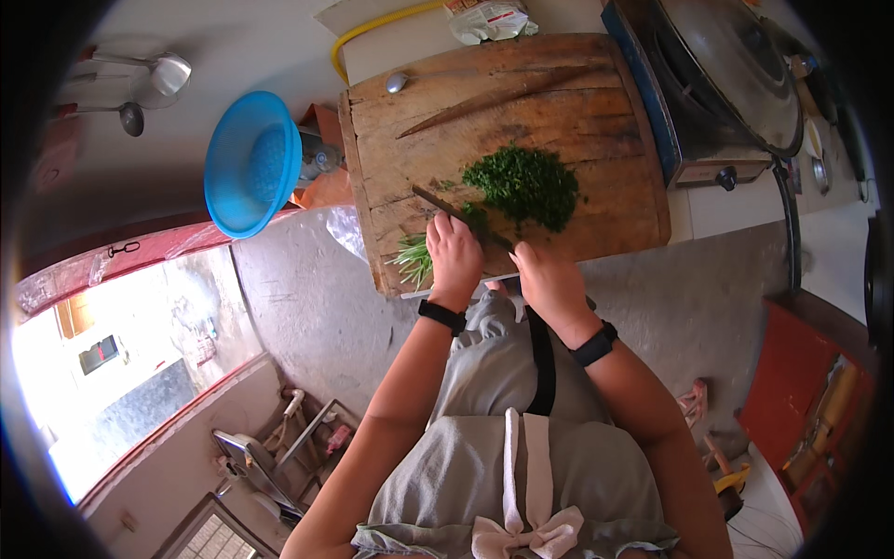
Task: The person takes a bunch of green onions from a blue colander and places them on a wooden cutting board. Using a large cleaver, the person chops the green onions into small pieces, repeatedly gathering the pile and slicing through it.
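Observation:
My right hand (552, 288) grips the handle of a kitchen knife (441, 203). Its dark blade slants up and left across a worn wooden cutting board (391, 157), just beyond the fingers of my left hand (454, 257). That hand presses a bunch of leafy greens (413, 260) to the board near its front edge. Pale stems stick out on the left of the palm, while a bit of leaf shows by the blade. Past the knife lies a heap of finely chopped greens (525, 185). My fingers hide most of the knife's handle and the middle of the bunch.
A metal spoon (397, 82) rests near the board's far left corner. Left of the board is a blue plastic colander (251, 164). On the right stands a gas stove (705, 172) with a large lidded pan (740, 63). A plastic package (489, 21) lies behind the board.

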Demonstrator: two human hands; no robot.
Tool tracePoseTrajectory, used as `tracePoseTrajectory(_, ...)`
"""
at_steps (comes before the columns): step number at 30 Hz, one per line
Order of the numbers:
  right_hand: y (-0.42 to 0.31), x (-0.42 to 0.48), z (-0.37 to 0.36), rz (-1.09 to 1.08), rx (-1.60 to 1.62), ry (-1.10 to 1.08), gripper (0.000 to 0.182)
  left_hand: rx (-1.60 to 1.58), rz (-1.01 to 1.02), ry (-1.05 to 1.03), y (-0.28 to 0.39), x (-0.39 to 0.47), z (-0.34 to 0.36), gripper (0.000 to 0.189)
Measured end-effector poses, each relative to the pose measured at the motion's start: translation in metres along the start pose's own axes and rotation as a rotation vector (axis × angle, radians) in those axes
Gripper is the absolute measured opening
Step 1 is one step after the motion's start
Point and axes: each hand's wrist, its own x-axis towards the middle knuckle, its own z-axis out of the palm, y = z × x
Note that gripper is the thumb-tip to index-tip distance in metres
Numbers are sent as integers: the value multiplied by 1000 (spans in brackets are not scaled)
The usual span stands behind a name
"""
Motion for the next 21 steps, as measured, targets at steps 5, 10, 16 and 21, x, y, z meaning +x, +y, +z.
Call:
tracePoseTrajectory(5, 5, 5, 12, 28, 6, -8, 30, 36, 56, 48, 1, -6, -3, 42)
tracePoseTrajectory(10, 8, 12, 11, 23, -25, -47, 32, 249, 185, 49, 1, -11, -4, 45)
tracePoseTrajectory(16, 0, 18, -3, 59, -10, -90, 27, 648, 268, -38, 9, -2, -11, 41)
tracePoseTrajectory(21, -4, 23, 4, 97, 16, 48, 13, 804, 217, -18, 18, 3, -6, 38)
